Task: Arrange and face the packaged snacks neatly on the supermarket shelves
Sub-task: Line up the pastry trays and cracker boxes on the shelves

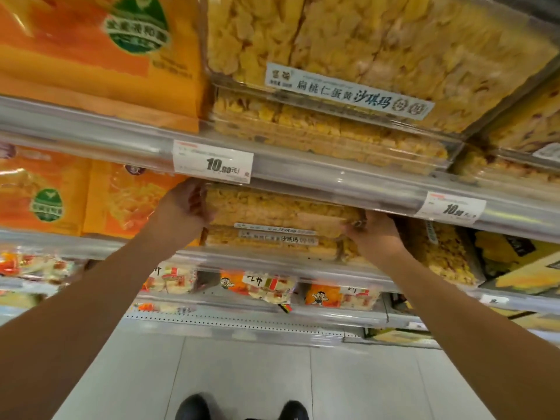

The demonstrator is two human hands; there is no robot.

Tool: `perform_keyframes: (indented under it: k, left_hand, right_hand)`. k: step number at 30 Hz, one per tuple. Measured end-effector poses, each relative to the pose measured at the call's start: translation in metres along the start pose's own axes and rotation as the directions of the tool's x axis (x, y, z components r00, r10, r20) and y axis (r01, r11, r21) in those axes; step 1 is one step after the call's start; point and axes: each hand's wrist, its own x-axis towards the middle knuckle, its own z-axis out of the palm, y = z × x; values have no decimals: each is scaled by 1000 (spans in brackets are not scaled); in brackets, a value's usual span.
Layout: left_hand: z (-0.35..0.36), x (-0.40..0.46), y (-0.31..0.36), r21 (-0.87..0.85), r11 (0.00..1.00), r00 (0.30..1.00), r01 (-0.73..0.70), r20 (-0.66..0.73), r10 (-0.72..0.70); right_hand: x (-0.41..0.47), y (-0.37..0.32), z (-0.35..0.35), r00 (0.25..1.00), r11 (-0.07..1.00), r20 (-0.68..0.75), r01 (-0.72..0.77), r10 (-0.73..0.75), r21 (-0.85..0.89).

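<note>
Gripping the upper clear snack box (pixel 281 207) at both short ends: left hand (pixel 189 207) curling round the left end, thumb side toward the shelf lip; right hand (pixel 374 237) curling round the right end, fingers wrapping the front right corner. Holding that box at the front edge of the middle shelf (pixel 242 257), directly under the price rail (pixel 333 177) of the shelf above. Resting, or nearly resting, on a second matching box (pixel 272 241) below it; contact between the two not clear enough to confirm. Showing white label strips on the front faces of both boxes, lettering too blurred to read.

Standing to the left of the held box, on the same shelf: orange snack bags (pixel 91 198), upright, faces forward, the nearest one just beside the left hand. Standing to the right, toward the right end of the shelf: further clear boxes (pixel 445 256) of yellow pastry, tilted.

Stacking on the upper shelf: two large clear boxes (pixel 348 86), one labelled strip facing out, with an orange bag (pixel 100 56) to the left. Carrying price tag (pixel 213 161) on the rail, reading 10.90.

Lying on the lower shelf: red-and-white cracker packs (pixel 260 286), loosely placed along the front edge
</note>
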Motion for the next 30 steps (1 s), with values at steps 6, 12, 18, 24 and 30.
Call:
perform_keyframes:
  k: [6, 12, 18, 24, 30]
  left_hand:
    - [-12, -2, -12, 70, 994, 996, -78, 50, 75]
    - [-14, 2, -18, -76, 995, 997, -65, 26, 67]
    - [-16, 1, -22, -19, 997, 995, -77, 56, 78]
    - [-12, -2, -30, -13, 998, 996, -66, 67, 67]
    - [-4, 0, -38, 191, 975, 990, -117, -49, 129]
  right_hand:
    - [-9, -13, 7, 999, 999, -27, -21, 20, -37]
    - [-13, -18, 2, 1000, 996, 8, -10, 11, -91]
    - [-21, -9, 0, 999, 999, 5, 33, -33, -3]
    - [-22, -8, 0, 1000, 999, 3, 29, -29, 12]
    - [-16, -16, 3, 1000, 998, -19, 4, -5, -62]
